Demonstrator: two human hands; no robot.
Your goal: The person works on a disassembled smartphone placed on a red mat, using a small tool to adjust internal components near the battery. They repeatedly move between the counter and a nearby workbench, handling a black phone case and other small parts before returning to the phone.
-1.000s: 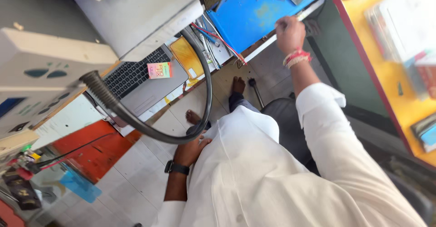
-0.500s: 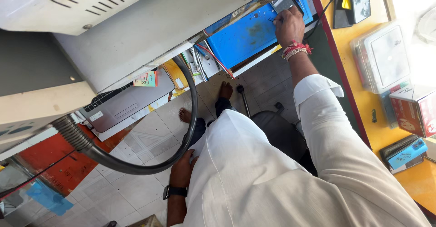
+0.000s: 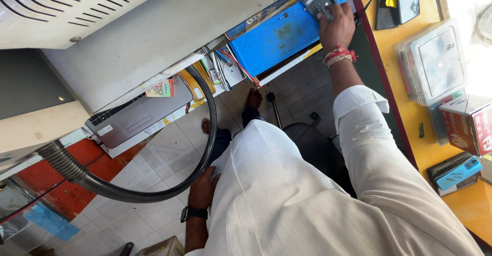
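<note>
My right hand (image 3: 335,28), with red and white thread bands at the wrist, reaches out over a blue work mat (image 3: 274,38) on a bench. Its fingers curl over a small dark grey device (image 3: 316,1) at the mat's far corner. My left hand (image 3: 202,188), with a black watch on its wrist, rests on my thigh beside my white shirt and holds nothing. My bare feet show on the tiled floor below.
A grey laptop (image 3: 136,115) lies on a low shelf. A thick black hose (image 3: 154,193) curves across the floor. The yellow counter (image 3: 410,107) at right carries a clear plastic box (image 3: 435,64), a red carton (image 3: 469,123) and a blue phone (image 3: 456,171). A dark seat (image 3: 307,143) is beneath me.
My right hand has moved along the blue mat to the grey device at its far corner and closed over it. My left hand stays on my thigh.
</note>
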